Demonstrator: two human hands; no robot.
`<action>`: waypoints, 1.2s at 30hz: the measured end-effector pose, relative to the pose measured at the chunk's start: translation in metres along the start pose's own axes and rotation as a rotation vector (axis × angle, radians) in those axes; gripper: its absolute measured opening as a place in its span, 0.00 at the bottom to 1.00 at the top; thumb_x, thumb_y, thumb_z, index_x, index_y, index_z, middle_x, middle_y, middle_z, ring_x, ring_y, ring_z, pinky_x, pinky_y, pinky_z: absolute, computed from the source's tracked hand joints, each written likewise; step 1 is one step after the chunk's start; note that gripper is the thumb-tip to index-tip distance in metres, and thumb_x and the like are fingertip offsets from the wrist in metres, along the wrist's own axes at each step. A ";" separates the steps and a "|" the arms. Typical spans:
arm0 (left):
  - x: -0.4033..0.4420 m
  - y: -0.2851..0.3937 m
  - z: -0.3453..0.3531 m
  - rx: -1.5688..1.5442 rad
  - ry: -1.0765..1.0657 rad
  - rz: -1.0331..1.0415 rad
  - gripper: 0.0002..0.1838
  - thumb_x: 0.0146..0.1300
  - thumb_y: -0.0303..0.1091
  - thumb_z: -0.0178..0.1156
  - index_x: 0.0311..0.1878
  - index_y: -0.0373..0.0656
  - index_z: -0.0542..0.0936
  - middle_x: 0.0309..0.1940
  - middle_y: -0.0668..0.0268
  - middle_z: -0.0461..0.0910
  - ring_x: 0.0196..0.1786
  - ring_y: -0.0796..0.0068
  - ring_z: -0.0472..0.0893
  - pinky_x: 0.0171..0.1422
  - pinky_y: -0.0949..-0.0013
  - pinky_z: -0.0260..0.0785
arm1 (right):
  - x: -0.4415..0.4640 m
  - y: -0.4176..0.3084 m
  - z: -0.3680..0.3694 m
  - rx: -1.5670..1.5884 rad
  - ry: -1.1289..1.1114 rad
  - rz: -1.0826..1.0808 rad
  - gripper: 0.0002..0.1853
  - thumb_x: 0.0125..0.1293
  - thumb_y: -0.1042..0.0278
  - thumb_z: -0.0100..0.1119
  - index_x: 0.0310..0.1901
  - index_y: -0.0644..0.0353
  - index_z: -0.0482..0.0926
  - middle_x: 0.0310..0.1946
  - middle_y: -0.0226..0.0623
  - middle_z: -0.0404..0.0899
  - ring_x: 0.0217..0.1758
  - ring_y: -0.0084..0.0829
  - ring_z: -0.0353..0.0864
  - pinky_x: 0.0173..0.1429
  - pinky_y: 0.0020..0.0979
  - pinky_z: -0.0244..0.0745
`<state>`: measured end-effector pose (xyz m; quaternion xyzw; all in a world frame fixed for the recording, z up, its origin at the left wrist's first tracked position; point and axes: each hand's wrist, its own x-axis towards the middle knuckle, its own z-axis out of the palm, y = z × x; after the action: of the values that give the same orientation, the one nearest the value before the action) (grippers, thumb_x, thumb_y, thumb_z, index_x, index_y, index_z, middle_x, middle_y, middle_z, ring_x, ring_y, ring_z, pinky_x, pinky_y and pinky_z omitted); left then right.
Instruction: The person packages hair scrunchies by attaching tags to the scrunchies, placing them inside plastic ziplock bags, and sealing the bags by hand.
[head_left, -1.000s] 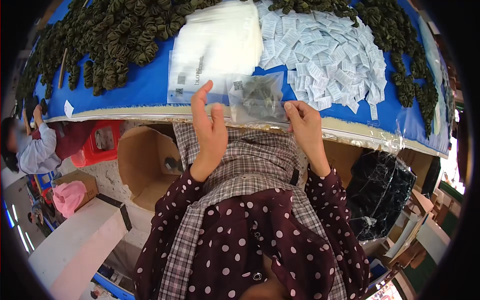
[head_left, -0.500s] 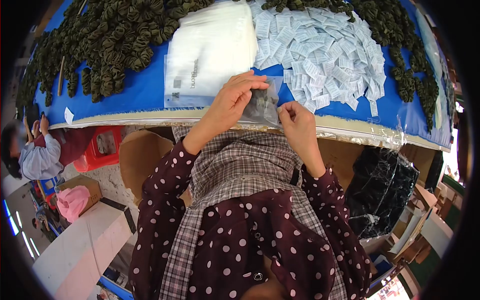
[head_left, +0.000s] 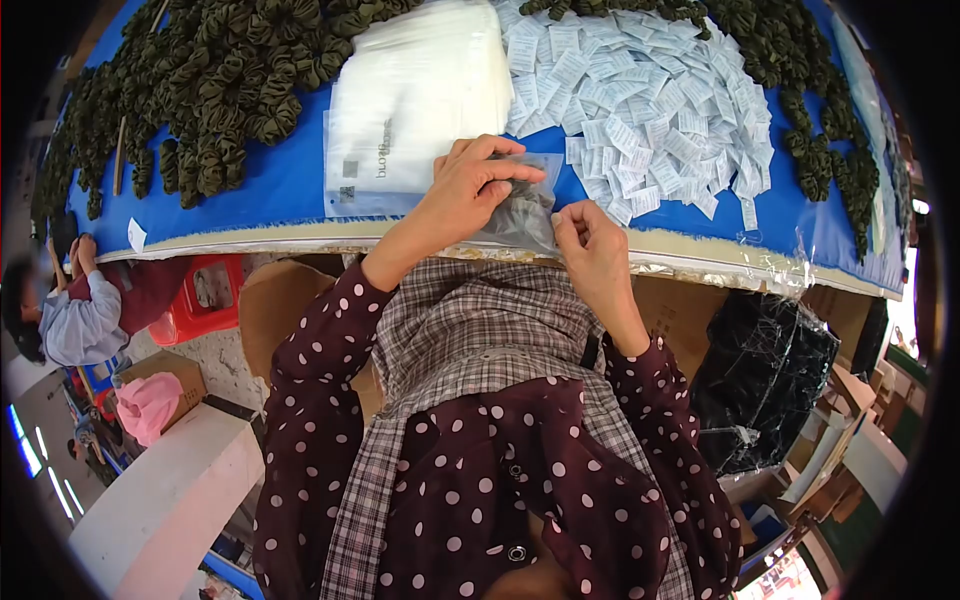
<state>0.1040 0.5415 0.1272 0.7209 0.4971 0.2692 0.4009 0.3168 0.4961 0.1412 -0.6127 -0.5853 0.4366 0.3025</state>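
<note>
A clear plastic bag (head_left: 524,212) with a dark green scrunchie inside lies at the front edge of the blue table. My left hand (head_left: 468,192) rests over the bag's left part, palm down, fingers apart and pointing right. At the bag's right edge, my right hand (head_left: 592,243) pinches the plastic between thumb and forefinger. Just beyond my left hand is a stack of frosted printed bags (head_left: 425,90). Small white printed packets (head_left: 640,95) are heaped to the right of that stack.
Dark green scrunchies (head_left: 235,80) are piled at the left, and more (head_left: 810,130) lie at the right. A co-worker (head_left: 85,310) sits at far left near a red stool (head_left: 205,300). Below the table are a cardboard box (head_left: 285,315) and a black wrapped bundle (head_left: 765,385).
My left hand has swung from the bag's left side, raised, to lying over it. The bag has shifted slightly left. My right hand still pinches its edge.
</note>
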 end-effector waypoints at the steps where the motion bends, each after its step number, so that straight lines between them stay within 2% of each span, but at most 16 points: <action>1: 0.000 0.000 0.000 -0.013 -0.008 -0.007 0.24 0.63 0.20 0.56 0.54 0.61 0.89 0.63 0.72 0.75 0.66 0.66 0.69 0.77 0.53 0.48 | -0.001 0.000 0.000 0.012 0.010 -0.007 0.07 0.70 0.71 0.62 0.37 0.67 0.82 0.23 0.32 0.78 0.23 0.21 0.69 0.30 0.24 0.67; 2: 0.000 0.000 -0.001 -0.012 -0.006 -0.006 0.24 0.63 0.20 0.56 0.54 0.61 0.89 0.63 0.72 0.75 0.66 0.66 0.69 0.77 0.53 0.48 | 0.000 -0.002 -0.001 0.012 0.010 -0.009 0.07 0.70 0.71 0.62 0.37 0.67 0.82 0.23 0.32 0.78 0.23 0.21 0.69 0.30 0.24 0.67; 6: -0.001 0.002 0.000 -0.019 0.006 -0.035 0.26 0.62 0.19 0.56 0.55 0.61 0.90 0.63 0.70 0.75 0.65 0.65 0.69 0.77 0.55 0.49 | 0.000 -0.011 -0.008 0.225 -0.097 0.241 0.06 0.70 0.71 0.61 0.37 0.65 0.82 0.24 0.31 0.78 0.23 0.19 0.68 0.29 0.23 0.66; 12: 0.002 -0.003 -0.001 -0.033 0.041 -0.011 0.23 0.61 0.19 0.56 0.52 0.55 0.91 0.61 0.67 0.76 0.59 0.66 0.73 0.71 0.62 0.60 | 0.006 0.010 0.006 0.282 -0.060 0.102 0.02 0.67 0.74 0.63 0.38 0.62 0.82 0.24 0.30 0.77 0.22 0.20 0.68 0.28 0.24 0.66; 16: 0.013 0.000 -0.015 -0.386 -0.110 -0.245 0.20 0.58 0.19 0.58 0.49 0.47 0.92 0.57 0.63 0.76 0.51 0.68 0.76 0.60 0.71 0.69 | -0.006 0.017 0.009 -0.122 0.122 -0.547 0.05 0.61 0.78 0.67 0.38 0.60 0.82 0.25 0.29 0.76 0.22 0.23 0.68 0.29 0.24 0.68; 17: 0.016 -0.002 -0.015 -0.387 -0.107 -0.241 0.20 0.58 0.19 0.58 0.49 0.47 0.92 0.57 0.63 0.76 0.51 0.68 0.76 0.60 0.71 0.69 | -0.008 0.021 0.010 -0.125 0.122 -0.551 0.05 0.61 0.78 0.67 0.38 0.60 0.82 0.25 0.29 0.76 0.22 0.23 0.68 0.29 0.24 0.68; 21: 0.023 -0.010 -0.007 -0.247 0.001 -0.121 0.17 0.51 0.20 0.60 0.40 0.47 0.93 0.48 0.64 0.81 0.36 0.73 0.77 0.42 0.75 0.71 | -0.014 0.038 0.005 -0.287 0.146 -1.034 0.09 0.57 0.78 0.71 0.38 0.57 0.82 0.28 0.27 0.77 0.23 0.25 0.70 0.30 0.25 0.69; 26: 0.024 -0.004 -0.008 -0.209 0.026 -0.127 0.17 0.49 0.20 0.61 0.40 0.46 0.93 0.44 0.64 0.83 0.37 0.72 0.78 0.45 0.72 0.72 | -0.015 0.031 -0.012 -0.321 0.171 -1.220 0.13 0.56 0.74 0.76 0.42 0.55 0.82 0.30 0.25 0.78 0.27 0.26 0.72 0.33 0.27 0.70; 28: 0.024 -0.002 -0.009 -0.216 0.032 -0.126 0.18 0.48 0.20 0.61 0.41 0.45 0.93 0.42 0.63 0.84 0.38 0.71 0.79 0.46 0.71 0.73 | -0.017 0.024 -0.011 -0.311 0.317 -1.088 0.19 0.56 0.65 0.78 0.47 0.55 0.82 0.33 0.25 0.79 0.30 0.28 0.74 0.40 0.31 0.71; 29: 0.023 0.001 -0.011 -0.218 0.026 -0.103 0.18 0.48 0.20 0.61 0.41 0.45 0.93 0.42 0.63 0.84 0.38 0.71 0.79 0.46 0.71 0.73 | -0.018 0.015 -0.009 -0.329 0.334 -1.092 0.19 0.56 0.65 0.78 0.47 0.55 0.82 0.33 0.25 0.79 0.30 0.28 0.74 0.40 0.31 0.71; 31: 0.025 0.007 -0.017 -0.220 -0.103 -0.158 0.19 0.54 0.19 0.60 0.47 0.42 0.91 0.50 0.62 0.77 0.48 0.69 0.77 0.54 0.72 0.71 | -0.017 -0.006 -0.004 -0.407 0.242 -0.901 0.26 0.53 0.59 0.80 0.52 0.57 0.81 0.39 0.29 0.78 0.38 0.31 0.75 0.50 0.34 0.70; 33: 0.025 0.000 -0.010 -0.226 0.033 -0.057 0.18 0.47 0.19 0.61 0.41 0.43 0.93 0.41 0.61 0.84 0.40 0.67 0.81 0.50 0.70 0.74 | -0.010 -0.018 0.007 -0.548 0.289 -1.003 0.23 0.57 0.61 0.76 0.54 0.56 0.82 0.41 0.29 0.78 0.42 0.31 0.74 0.54 0.34 0.67; 34: 0.025 -0.001 -0.009 -0.223 0.025 -0.036 0.18 0.47 0.19 0.61 0.41 0.43 0.93 0.41 0.61 0.84 0.40 0.67 0.81 0.50 0.70 0.74 | -0.007 -0.016 0.011 -0.559 0.310 -1.002 0.23 0.57 0.61 0.76 0.54 0.56 0.82 0.41 0.29 0.78 0.42 0.31 0.74 0.54 0.34 0.67; 36: 0.025 -0.002 -0.009 -0.201 0.039 -0.050 0.19 0.48 0.20 0.61 0.42 0.44 0.92 0.42 0.60 0.83 0.41 0.66 0.81 0.49 0.70 0.74 | 0.001 -0.005 0.020 -0.631 0.156 -1.016 0.22 0.57 0.64 0.75 0.54 0.55 0.83 0.43 0.28 0.79 0.45 0.29 0.75 0.56 0.33 0.66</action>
<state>0.1051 0.5680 0.1305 0.6591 0.4930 0.3219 0.4680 0.2969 0.4946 0.1369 -0.3467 -0.8822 -0.0035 0.3187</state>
